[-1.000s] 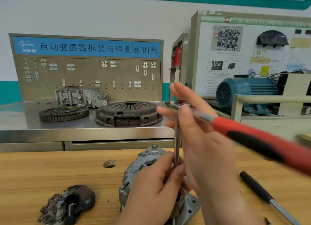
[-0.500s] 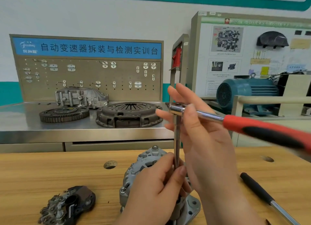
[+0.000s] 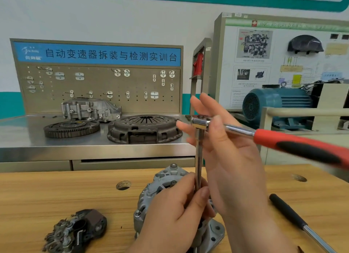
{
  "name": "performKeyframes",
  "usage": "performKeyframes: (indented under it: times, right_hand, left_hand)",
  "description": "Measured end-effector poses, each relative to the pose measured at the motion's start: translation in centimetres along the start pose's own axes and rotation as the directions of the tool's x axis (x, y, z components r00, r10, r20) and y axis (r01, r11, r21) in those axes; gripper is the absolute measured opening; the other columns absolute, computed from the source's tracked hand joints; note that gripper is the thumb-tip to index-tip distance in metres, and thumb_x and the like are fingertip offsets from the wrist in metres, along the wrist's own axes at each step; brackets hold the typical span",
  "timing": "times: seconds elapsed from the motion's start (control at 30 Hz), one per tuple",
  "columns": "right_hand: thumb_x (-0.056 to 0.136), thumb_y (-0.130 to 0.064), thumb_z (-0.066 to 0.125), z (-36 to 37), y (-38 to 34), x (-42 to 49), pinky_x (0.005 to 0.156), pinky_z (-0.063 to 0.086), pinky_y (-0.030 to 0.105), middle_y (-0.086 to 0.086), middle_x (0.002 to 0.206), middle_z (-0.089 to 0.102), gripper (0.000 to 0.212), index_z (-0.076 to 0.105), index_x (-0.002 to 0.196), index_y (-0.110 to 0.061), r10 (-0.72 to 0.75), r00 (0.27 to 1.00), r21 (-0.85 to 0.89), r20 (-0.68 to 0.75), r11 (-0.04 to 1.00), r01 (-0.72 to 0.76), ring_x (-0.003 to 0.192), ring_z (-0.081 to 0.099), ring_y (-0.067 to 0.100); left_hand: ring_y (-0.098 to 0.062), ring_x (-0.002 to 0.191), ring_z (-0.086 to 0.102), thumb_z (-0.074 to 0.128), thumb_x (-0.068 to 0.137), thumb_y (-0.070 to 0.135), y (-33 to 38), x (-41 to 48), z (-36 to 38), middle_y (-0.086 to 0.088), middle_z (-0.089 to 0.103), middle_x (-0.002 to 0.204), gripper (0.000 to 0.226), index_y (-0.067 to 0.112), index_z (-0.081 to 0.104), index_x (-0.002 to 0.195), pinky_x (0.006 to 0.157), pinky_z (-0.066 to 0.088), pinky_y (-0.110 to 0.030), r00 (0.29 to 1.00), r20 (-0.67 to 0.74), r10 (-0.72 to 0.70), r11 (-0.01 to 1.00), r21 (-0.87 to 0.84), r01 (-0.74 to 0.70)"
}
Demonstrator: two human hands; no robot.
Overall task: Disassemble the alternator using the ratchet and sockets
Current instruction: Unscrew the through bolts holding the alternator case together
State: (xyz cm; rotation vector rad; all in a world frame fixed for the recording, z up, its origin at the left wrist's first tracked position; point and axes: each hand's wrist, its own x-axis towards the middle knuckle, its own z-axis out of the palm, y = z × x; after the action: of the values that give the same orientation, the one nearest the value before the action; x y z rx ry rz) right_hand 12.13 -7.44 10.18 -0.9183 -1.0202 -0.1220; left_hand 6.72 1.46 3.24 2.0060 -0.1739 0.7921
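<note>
1. Wooden workbench [image 3: 47,199] fills the foreground, with two round holes [image 3: 123,185] showing in its top.
2. One grey alternator [image 3: 162,182] stands on it near the bottom middle, partly hidden by the hands.
3. One left hand [image 3: 170,216] covers the alternator's near side. Its thumb and fingers are curled round the lower end of one chrome extension bar [image 3: 198,158]. Whether a socket sits on the bar's tip cannot be told, since the hand hides it.
4. One dark loose part [image 3: 75,230] lies on the wood at the lower left, well apart from the alternator.
5. One second tool [image 3: 289,213], black-handled with a chrome shaft, lies at the lower right, untouched.
6. The extension bar stands upright, and one ratchet [image 3: 283,142] with a red and black handle sits on its top, handle pointing right.
7. One right hand [image 3: 232,162] pinches the ratchet's head between thumb and fingers. The fingers are nearly straight and spread behind the head.
8. One steel bench [image 3: 56,145] behind carries three parts: a toothed flywheel [image 3: 71,129], a clutch cover [image 3: 145,129] and an aluminium housing [image 3: 90,109].
9. One pegboard [image 3: 98,86] with a blue sign rises behind them.
10. Farthest right, one blue-green motor [image 3: 275,103] sits before one display board [image 3: 283,50].
</note>
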Motion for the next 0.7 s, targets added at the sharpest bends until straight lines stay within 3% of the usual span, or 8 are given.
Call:
performKeyframes:
  times: [0.07,0.2,0.37,0.43,0.47,0.57,0.63,0.7]
  right_hand:
    - [0.087,-0.047,0.053,-0.3,-0.11,0.24,0.085,0.056,0.031,-0.006,0.118,0.071,0.039,0.066,0.118,-0.027,0.122,0.992,0.179,0.007,0.976,-0.121,0.095,0.073,0.021]
    - [0.084,-0.053,0.044,-0.58,-0.22,0.22,0.079,0.049,0.034,0.002,0.107,0.075,0.048,0.062,0.116,-0.021,0.23,0.972,0.185,0.05,0.954,-0.235,0.088,0.074,0.022]
    - [0.087,-0.046,0.059,-0.26,-0.24,0.05,0.083,0.056,0.033,-0.016,0.115,0.07,0.022,0.069,0.105,-0.05,-0.046,0.999,-0.127,0.003,0.991,0.046,0.098,0.07,0.011]
    - [0.083,-0.049,0.058,-0.16,-0.45,0.01,0.071,0.057,0.023,-0.024,0.116,0.067,0.026,0.066,0.106,-0.057,-0.055,0.998,-0.168,0.038,0.984,0.061,0.09,0.072,0.004]
    - [0.085,-0.047,0.058,-0.04,-0.46,-0.05,0.068,0.056,0.021,-0.023,0.118,0.066,0.027,0.066,0.11,-0.055,-0.035,0.998,-0.111,0.044,0.993,0.04,0.088,0.072,0.005]
    - [0.088,-0.042,0.053,0.18,-0.28,-0.01,0.081,0.056,0.025,-0.011,0.119,0.07,0.033,0.066,0.117,-0.033,0.085,0.995,0.157,0.046,0.983,-0.091,0.089,0.074,0.019]
    - [0.081,-0.049,0.05,-0.11,-0.36,0.08,0.076,0.058,0.027,-0.004,0.116,0.072,0.046,0.063,0.117,-0.023,0.179,0.98,0.286,0.089,0.938,-0.197,0.08,0.075,0.023]
    - [0.078,-0.053,0.05,-0.27,-0.6,0.1,0.067,0.058,0.026,-0.001,0.115,0.072,0.053,0.06,0.118,-0.02,0.22,0.969,0.296,0.115,0.923,-0.245,0.074,0.075,0.023]
  left_hand:
    - [-0.006,0.078,0.068,0.037,0.083,0.061,0.17,-0.21,-0.15,0.016,0.071,0.081,0.034,0.04,0.055,0.102,0.077,0.053,-0.031,1.0,0.02,0.003,1.0,0.007,-0.003]
    - [-0.004,0.078,0.068,0.033,0.083,0.059,0.32,-0.25,-0.26,0.021,0.07,0.08,0.034,0.042,0.053,0.105,0.075,0.052,-0.03,0.999,0.019,0.03,0.998,0.058,-0.031]
    - [-0.01,0.072,0.068,0.043,0.08,0.054,0.02,0.09,0.06,0.013,0.071,0.076,0.029,0.037,0.058,0.098,0.074,0.054,-0.043,1.0,-0.008,-0.024,0.999,-0.031,0.024]
    - [-0.007,0.073,0.068,0.043,0.079,0.056,-0.06,0.15,0.14,0.015,0.071,0.078,0.03,0.038,0.057,0.098,0.074,0.053,-0.04,1.0,-0.01,-0.024,1.0,-0.017,0.023]
    - [-0.007,0.075,0.068,0.043,0.08,0.057,-0.06,0.16,0.15,0.015,0.072,0.08,0.031,0.038,0.057,0.099,0.075,0.053,-0.042,1.0,-0.012,-0.02,1.0,-0.013,0.02]
    - [-0.01,0.079,0.068,0.042,0.08,0.062,0.04,-0.06,0.07,0.011,0.072,0.084,0.038,0.036,0.057,0.103,0.078,0.053,-0.048,1.0,-0.017,-0.017,1.0,-0.002,0.017]
    - [-0.009,0.077,0.066,0.037,0.081,0.065,0.21,-0.3,-0.04,0.012,0.07,0.08,0.042,0.036,0.057,0.104,0.078,0.053,-0.046,1.0,-0.013,-0.014,0.999,0.04,0.015]
    - [-0.007,0.077,0.066,0.034,0.081,0.063,0.28,-0.36,-0.14,0.015,0.069,0.077,0.041,0.038,0.056,0.106,0.077,0.053,-0.04,1.0,-0.002,0.003,0.998,0.07,-0.003]
